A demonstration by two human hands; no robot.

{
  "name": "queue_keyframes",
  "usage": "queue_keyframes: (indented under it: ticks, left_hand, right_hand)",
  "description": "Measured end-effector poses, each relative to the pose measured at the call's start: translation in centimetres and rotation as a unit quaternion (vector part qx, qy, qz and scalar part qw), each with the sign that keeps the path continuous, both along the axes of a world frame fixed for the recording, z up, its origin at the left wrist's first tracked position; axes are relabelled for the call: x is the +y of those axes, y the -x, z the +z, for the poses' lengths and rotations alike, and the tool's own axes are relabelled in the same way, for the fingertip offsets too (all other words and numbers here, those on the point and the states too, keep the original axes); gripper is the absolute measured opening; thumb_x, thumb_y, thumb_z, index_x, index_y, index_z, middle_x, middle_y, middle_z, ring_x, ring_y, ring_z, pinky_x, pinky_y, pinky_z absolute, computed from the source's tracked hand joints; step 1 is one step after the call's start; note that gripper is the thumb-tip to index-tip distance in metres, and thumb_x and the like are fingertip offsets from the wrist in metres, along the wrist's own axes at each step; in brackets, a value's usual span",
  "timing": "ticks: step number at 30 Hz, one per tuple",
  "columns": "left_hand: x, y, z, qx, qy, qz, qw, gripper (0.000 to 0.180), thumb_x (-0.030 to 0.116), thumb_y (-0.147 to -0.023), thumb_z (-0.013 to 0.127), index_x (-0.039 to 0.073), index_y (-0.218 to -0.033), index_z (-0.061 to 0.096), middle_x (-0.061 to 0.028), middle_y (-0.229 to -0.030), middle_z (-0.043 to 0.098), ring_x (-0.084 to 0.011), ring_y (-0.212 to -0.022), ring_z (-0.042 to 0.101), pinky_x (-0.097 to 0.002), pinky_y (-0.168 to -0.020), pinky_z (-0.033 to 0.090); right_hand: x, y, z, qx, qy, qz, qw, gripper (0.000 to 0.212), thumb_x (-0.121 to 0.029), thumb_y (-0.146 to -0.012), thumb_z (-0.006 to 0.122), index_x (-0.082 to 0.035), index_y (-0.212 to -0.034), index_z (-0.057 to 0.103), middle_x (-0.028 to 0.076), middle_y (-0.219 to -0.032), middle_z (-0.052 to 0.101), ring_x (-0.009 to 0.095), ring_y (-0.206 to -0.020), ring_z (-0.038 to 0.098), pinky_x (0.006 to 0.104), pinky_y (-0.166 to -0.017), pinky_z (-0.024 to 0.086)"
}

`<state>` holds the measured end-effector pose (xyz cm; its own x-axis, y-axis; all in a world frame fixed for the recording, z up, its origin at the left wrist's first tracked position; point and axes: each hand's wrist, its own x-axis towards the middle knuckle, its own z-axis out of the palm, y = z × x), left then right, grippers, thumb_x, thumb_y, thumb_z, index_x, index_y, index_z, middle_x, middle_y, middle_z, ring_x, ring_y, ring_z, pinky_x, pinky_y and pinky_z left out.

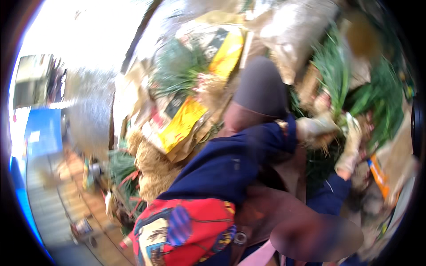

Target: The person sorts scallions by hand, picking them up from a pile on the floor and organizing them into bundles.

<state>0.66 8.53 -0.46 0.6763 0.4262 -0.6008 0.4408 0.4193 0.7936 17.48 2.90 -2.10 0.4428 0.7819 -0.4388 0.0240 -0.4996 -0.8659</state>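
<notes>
A bunch of spring onions (333, 77) with long green leaves lies at the upper right. My left hand (317, 127), in a pale, soiled glove below a navy sleeve, is closed round stems at its lower end. Straw-coloured roots (322, 141) hang out under that hand. Coming from the lower right, my right hand (352, 144), gloved too, presses its fingers against the stems beside the left. Blur hides the exact grip. More green leaves (381, 99) spread just beyond my right hand.
Yellow-and-black printed sacks (184, 124) lie left of my grey-padded knee (261, 86). Another leafy bunch (177, 66) rests there, above heaped tan roots (155, 166). A pale plastic sack (299, 31) stands at the back. Tiled floor (84, 190) and a blue panel (43, 131) are at left.
</notes>
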Motion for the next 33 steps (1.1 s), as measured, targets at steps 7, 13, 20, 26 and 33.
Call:
queue_keyframes:
  ticks: [7,13,20,26,33]
  left_hand:
    - [-0.3,0.0,0.9,-0.147,0.421,-0.068,0.893,0.022,0.023,-0.086,0.061,0.007,-0.1,0.066,-0.0002,-0.082,0.066,-0.0111,-0.068,0.058,-0.0226,-0.064,0.047]
    - [2.5,-1.0,-0.3,-0.146,0.304,0.04,0.94,0.021,0.015,-0.091,0.056,0.002,-0.106,0.061,-0.0064,-0.089,0.068,-0.0047,-0.061,0.058,-0.015,-0.044,0.041]
    - [0.8,-1.8,0.2,-0.156,0.339,0.082,0.924,0.025,0.013,-0.091,0.056,-0.004,-0.109,0.058,-0.0119,-0.092,0.067,-0.0073,-0.065,0.058,-0.0144,-0.053,0.049]
    - [-0.3,-1.3,2.5,-0.068,0.278,0.138,0.948,0.018,0.016,-0.087,0.063,0.0,-0.094,0.064,0.0023,-0.063,0.058,-0.0014,-0.041,0.041,-0.0151,-0.033,0.03]
    - [0.1,-0.6,-1.8,-0.087,0.279,0.04,0.956,0.016,0.01,-0.088,0.061,-0.004,-0.095,0.063,-0.0058,-0.074,0.064,0.0003,-0.053,0.05,-0.0112,-0.04,0.034]
  right_hand:
    - [-9.1,-9.8,-1.2,-0.215,-0.031,-0.009,0.976,0.033,-0.033,-0.093,0.045,-0.003,-0.09,0.059,0.015,-0.089,0.063,0.029,-0.077,0.059,0.037,-0.07,0.046]
    - [-10.1,-5.2,2.1,-0.377,0.335,0.297,0.811,0.047,-0.047,-0.085,0.052,-0.002,-0.093,0.063,0.014,-0.085,0.067,0.025,-0.083,0.065,0.039,-0.072,0.049]
    - [-3.0,-0.1,-0.4,0.298,-0.053,-0.15,0.941,0.036,-0.04,-0.087,0.06,-0.008,-0.103,0.065,0.002,-0.084,0.065,0.011,-0.063,0.056,0.0239,-0.059,0.044]
    - [-3.0,1.2,0.9,0.208,-0.064,-0.139,0.966,0.023,-0.027,-0.085,0.067,-0.008,-0.097,0.066,0.0,-0.082,0.065,0.008,-0.058,0.054,0.0205,-0.051,0.04]
    - [-2.4,0.9,-0.1,-0.355,0.029,0.03,0.934,0.021,-0.029,-0.087,0.062,-0.009,-0.079,0.063,0.004,-0.064,0.063,0.015,-0.049,0.051,0.0318,-0.049,0.044]
